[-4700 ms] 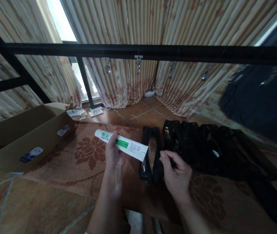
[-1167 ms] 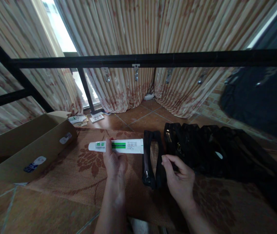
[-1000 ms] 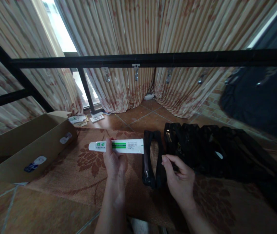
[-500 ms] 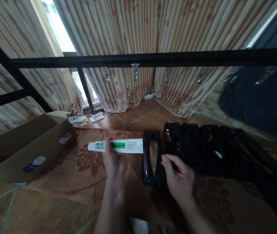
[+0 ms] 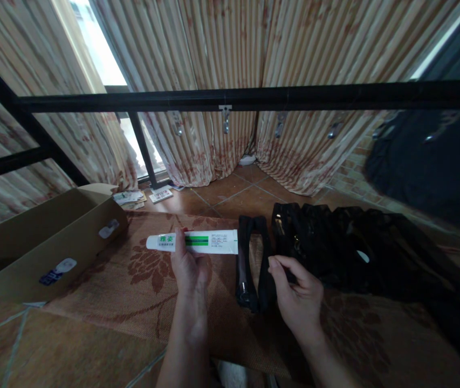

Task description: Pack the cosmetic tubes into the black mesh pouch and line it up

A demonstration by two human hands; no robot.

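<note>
My left hand (image 5: pixel 189 264) is closed around a white tube (image 5: pixel 221 242) with green bands and printed lettering, thumb on top. The tube lies level, and its flat right end meets the left edge of a black zip pouch (image 5: pixel 244 264). The pouch's mouth gapes, with a paler inside showing, and a metal zipper pull hangs at its near left side. At the pouch's right edge, my right hand (image 5: pixel 298 293) pinches the black fabric between thumb and forefinger. Right of it lies a row of black mesh-like pouches (image 5: pixel 327 242), with a white oval patch among them.
An open cardboard box (image 5: pixel 88 237) stands at the left. A brown patterned cloth (image 5: pixel 141 302) covers the surface under my hands. Beyond it, a black metal rail with hooks (image 5: pixel 254 99) crosses before striped curtains (image 5: pixel 213 48). Papers (image 5: pixel 160 194) lie on the tiled floor.
</note>
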